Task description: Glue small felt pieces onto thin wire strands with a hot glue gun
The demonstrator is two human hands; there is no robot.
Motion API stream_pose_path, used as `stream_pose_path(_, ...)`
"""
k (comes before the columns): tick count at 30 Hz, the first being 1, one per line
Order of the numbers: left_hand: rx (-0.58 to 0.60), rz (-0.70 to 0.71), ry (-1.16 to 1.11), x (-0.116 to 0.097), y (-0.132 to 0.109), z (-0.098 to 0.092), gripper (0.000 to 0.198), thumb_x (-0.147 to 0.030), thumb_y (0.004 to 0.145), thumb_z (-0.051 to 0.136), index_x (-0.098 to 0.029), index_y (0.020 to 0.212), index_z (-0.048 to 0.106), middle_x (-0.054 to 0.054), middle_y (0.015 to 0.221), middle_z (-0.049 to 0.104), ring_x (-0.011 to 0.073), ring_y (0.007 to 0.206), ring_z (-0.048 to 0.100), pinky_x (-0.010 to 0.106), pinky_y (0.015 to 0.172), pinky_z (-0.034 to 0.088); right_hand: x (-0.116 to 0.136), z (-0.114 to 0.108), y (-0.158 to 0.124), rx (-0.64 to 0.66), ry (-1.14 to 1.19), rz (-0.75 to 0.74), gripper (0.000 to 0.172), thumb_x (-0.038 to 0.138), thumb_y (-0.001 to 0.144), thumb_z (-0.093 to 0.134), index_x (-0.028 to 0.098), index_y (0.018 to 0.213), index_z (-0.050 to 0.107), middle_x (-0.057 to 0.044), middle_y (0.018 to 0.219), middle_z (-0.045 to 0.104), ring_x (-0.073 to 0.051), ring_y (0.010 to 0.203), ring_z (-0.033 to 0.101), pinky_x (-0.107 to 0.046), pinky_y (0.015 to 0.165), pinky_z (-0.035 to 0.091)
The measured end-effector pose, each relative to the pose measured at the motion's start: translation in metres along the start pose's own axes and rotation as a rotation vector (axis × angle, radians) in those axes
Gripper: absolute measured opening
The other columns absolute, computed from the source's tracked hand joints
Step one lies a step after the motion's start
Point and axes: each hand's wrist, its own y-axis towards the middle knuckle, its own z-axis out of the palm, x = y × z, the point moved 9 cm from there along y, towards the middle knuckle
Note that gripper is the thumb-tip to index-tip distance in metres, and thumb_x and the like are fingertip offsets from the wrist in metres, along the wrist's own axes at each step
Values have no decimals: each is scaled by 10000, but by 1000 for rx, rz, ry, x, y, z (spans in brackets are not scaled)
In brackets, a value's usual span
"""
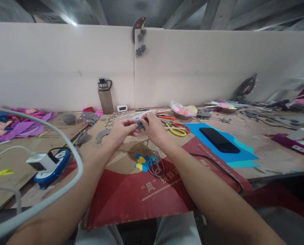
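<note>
My left hand (123, 131) and my right hand (153, 126) meet over the middle of the table. Between their fingertips is a small dark blue-grey piece (140, 125), partly hidden and too small to name. Both hands have their fingers pinched around it. Below them, blue and yellow paper shapes (141, 160) lie on a red and brown cardboard sheet (121, 200). A loose coil of thin grey wire (157, 167) rests beside and partly over the shapes.
Yellow-handled scissors (177, 131) lie right of my hands. A black phone (218, 139) rests on blue sheets (241, 156). Behind stands a bottle (106, 99). At left are a blue power strip (53, 172), a white cable (76, 163) and purple material (35, 128).
</note>
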Motion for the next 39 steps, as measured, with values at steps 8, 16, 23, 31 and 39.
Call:
stream_pose_path(8, -12, 118, 201, -2, 4, -6, 67, -216, 691, 669, -155, 718, 682, 52, 654, 667, 145, 556, 629, 288, 589, 541, 7, 2, -3, -2, -5, -49, 124, 245, 848, 466, 199, 733, 462, -41, 793, 545, -166, 762, 480, -295, 711, 379)
stream_pose_path(16, -215, 65, 39, -7, 0, -20, 81, -142, 663, 672, -147, 622, 602, 38, 593, 641, 133, 507, 617, 296, 612, 544, 18, 5, -8, 14, 40, -100, 51, 205, 802, 519, 192, 754, 508, -28, 771, 562, -158, 750, 499, -286, 695, 377)
stream_pose_path(23, -196, 109, 54, -7, 1, -20, 97, -186, 646, 671, -132, 646, 590, 25, 607, 627, 127, 510, 616, 290, 617, 553, 12, 5, -9, -26, 97, 10, 90, 223, 777, 524, 183, 697, 508, -13, 718, 566, -128, 669, 487, -263, 636, 368)
stream_pose_path(31, -144, 162, 82, -13, -3, -12, 128, -228, 639, 672, -124, 664, 601, 1, 610, 616, 114, 540, 616, 293, 659, 558, -12, 12, -9, -47, 309, 242, 147, 287, 710, 562, 177, 628, 510, 33, 567, 516, -97, 531, 443, -234, 527, 339)
stream_pose_path(39, -65, 230, 69, -16, -2, -6, 166, -274, 678, 667, -123, 734, 626, 18, 700, 643, 109, 591, 616, 285, 681, 540, -23, 20, -10, -49, 583, 369, 192, 331, 661, 587, 181, 763, 523, 61, 577, 477, -83, 508, 412, -214, 496, 328)
